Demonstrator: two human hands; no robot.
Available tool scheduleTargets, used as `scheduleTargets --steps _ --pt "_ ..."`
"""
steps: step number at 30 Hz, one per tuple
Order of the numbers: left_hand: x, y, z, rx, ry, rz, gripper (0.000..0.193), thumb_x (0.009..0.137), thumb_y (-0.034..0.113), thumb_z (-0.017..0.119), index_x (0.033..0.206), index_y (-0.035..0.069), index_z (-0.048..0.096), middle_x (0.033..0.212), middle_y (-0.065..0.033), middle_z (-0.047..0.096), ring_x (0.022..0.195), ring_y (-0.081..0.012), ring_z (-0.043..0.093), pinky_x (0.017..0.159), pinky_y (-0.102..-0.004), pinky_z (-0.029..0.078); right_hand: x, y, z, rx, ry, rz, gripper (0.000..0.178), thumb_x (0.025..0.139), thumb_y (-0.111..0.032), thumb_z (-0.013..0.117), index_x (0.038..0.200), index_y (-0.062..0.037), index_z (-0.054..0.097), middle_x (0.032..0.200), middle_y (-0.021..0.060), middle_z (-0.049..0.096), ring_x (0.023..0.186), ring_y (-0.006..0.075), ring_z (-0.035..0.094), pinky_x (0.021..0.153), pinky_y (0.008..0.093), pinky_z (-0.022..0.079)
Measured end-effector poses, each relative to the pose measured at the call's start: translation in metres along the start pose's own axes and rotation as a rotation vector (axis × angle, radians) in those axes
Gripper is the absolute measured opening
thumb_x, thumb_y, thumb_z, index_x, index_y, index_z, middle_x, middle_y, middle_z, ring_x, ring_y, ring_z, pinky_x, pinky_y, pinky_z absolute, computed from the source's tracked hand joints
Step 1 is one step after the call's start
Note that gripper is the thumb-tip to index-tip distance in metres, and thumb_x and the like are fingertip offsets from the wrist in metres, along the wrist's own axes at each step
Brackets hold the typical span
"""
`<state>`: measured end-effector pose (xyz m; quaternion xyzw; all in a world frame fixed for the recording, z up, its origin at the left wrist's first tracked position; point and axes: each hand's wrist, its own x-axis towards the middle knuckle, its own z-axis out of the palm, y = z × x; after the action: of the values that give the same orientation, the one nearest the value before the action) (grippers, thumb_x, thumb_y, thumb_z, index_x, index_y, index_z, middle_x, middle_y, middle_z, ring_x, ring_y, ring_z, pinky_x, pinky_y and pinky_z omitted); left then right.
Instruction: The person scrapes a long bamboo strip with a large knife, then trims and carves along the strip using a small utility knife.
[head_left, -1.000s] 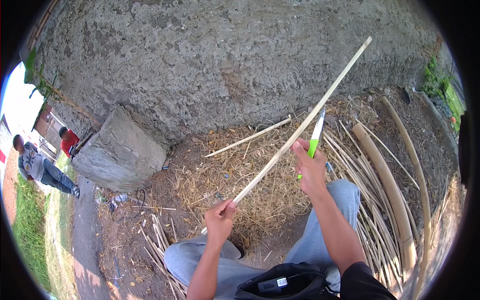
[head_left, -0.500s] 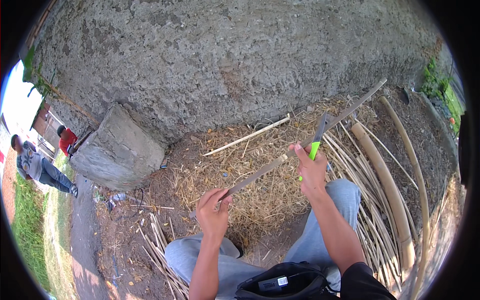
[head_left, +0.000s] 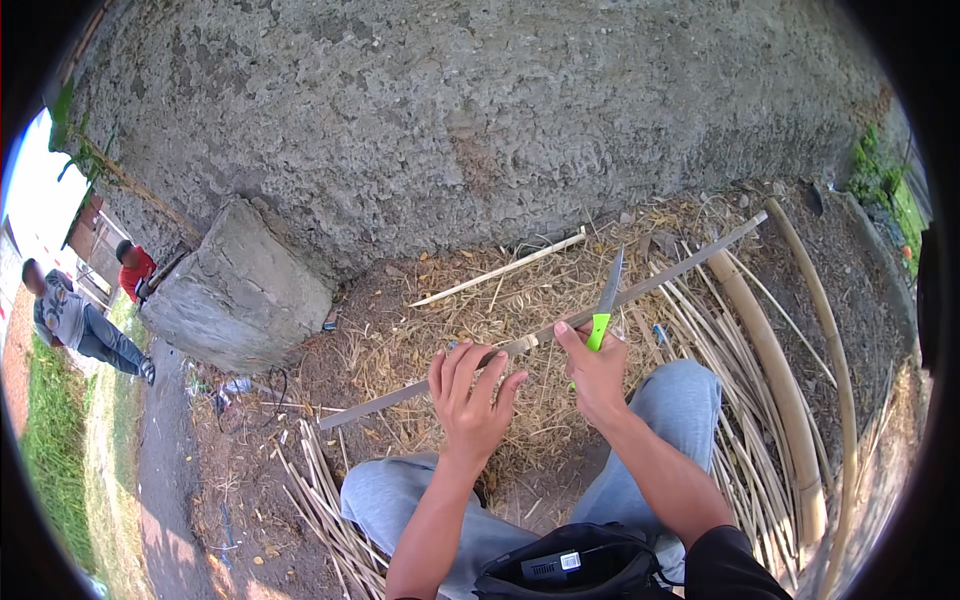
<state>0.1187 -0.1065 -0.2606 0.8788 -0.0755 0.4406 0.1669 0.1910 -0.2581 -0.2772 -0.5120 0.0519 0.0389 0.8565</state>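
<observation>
A long, flat bamboo strip [head_left: 690, 262] with a pale node near its middle slants across in front of me, its right end raised. My right hand [head_left: 598, 375] is closed on a knife with a bright green handle [head_left: 598, 332], the blade pointing up and away. Its thumb presses the strip beside the node. My left hand [head_left: 468, 405] lies over the strip left of the node, with fingers spread and thumb apart. The fingers touch or nearly touch the strip.
Shavings [head_left: 510, 410] cover the ground between my knees. Split bamboo sticks [head_left: 740, 440] and a thick bamboo pole [head_left: 770, 370] lie at right, more sticks [head_left: 325, 500] at left. A rough wall [head_left: 480, 120] and a concrete block [head_left: 245, 290] stand ahead. Two people [head_left: 75, 320] are far left.
The strip has shifted left and down, its left end now reaching well past my left hand. My left fingers have opened from their grip. My right hand and the knife moved lower and left.
</observation>
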Motion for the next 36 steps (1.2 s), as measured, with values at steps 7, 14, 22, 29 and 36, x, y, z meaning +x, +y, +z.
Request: scheduleTargets --steps 7,14,22,29,36 --pt "0.003 -0.004 0.009 -0.005 0.058 -0.006 0.029 0.07 0.019 0.087 0.091 0.007 0.07 0.096 -0.0042 0.068 0.09 -0.0228 0.065 0.082 -0.0394 0.043 -0.008 0.008 0.003 -0.024 -0.007 0.031 0.02 0.087 -0.015 0.078 0.094 0.0022 0.069 0.072 -0.0021 0.061 0.051 0.001 0.041 0.043 0.021 0.029" --pt "0.002 -0.011 0.006 -0.094 0.046 -0.138 0.025 0.07 0.019 0.088 0.084 0.008 0.071 0.088 -0.0038 0.07 0.082 -0.0207 0.066 0.077 -0.0343 0.041 -0.014 0.009 0.004 -0.17 -0.01 -0.046 0.022 0.085 -0.017 0.081 0.092 0.0022 0.072 0.077 0.001 0.068 0.065 0.0043 0.054 0.056 0.0223 0.04" --pt "0.0 -0.01 0.002 -0.234 -0.116 -0.302 0.017 0.076 0.016 0.083 0.086 0.007 0.073 0.091 -0.0059 0.071 0.084 -0.0218 0.066 0.08 -0.0332 0.041 -0.018 0.004 0.007 -0.242 0.041 -0.115 0.018 0.084 -0.015 0.081 0.088 -0.0007 0.072 0.067 -0.0047 0.059 0.055 0.0015 0.042 0.047 0.0221 0.03" --pt "-0.001 -0.004 0.008 -0.205 -0.029 -0.126 0.012 0.082 0.004 0.075 0.093 0.004 0.071 0.095 -0.0088 0.07 0.086 -0.0269 0.066 0.077 -0.0367 0.05 -0.019 0.002 0.008 -0.328 0.062 -0.142 0.025 0.082 -0.02 0.084 0.079 0.0001 0.069 0.067 -0.002 0.062 0.057 0.0032 0.048 0.049 0.0227 0.037" --pt "0.0 -0.007 0.006 -0.251 -0.149 -0.092 0.018 0.085 -0.003 0.068 0.101 0.003 0.069 0.099 -0.01 0.07 0.083 -0.0275 0.07 0.069 -0.0362 0.055 -0.017 0.001 0.007 -0.291 0.079 -0.136 0.028 0.081 -0.02 0.085 0.075 -0.0008 0.066 0.064 -0.0023 0.06 0.054 0.0026 0.047 0.047 0.0218 0.035"
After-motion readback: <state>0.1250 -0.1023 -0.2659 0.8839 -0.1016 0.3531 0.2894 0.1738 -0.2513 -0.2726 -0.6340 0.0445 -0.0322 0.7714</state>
